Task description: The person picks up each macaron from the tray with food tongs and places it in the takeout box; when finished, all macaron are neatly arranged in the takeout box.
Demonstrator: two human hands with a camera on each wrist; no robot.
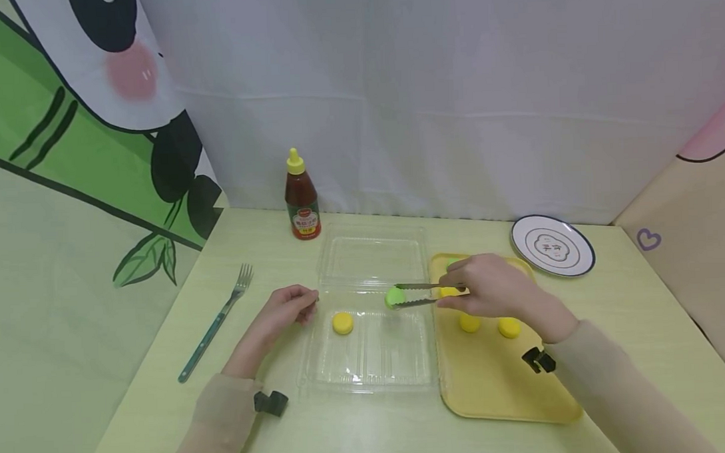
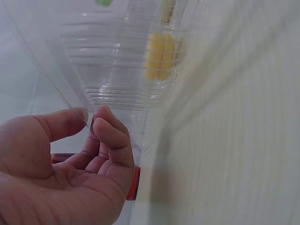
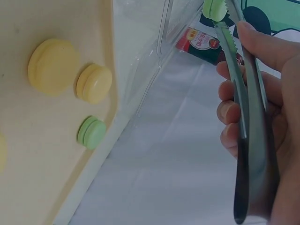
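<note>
My right hand grips metal tongs, whose toothed tips hold a green macaron over the right part of a clear plastic container. The thumb and forefinger of my left hand pinch the container's left edge, as the left wrist view shows. Inside the container, toward the left, sits a yellow macaron. Right of it lies a yellow tray with several yellow macarons and another green macaron, partly hidden by my right hand in the head view.
Behind the container's unfolded lid, to the left, stands a ketchup bottle. A fork lies left of my left hand. At the back right, a white plate with a dark rim is beside the tray. A white cloth hangs behind the table.
</note>
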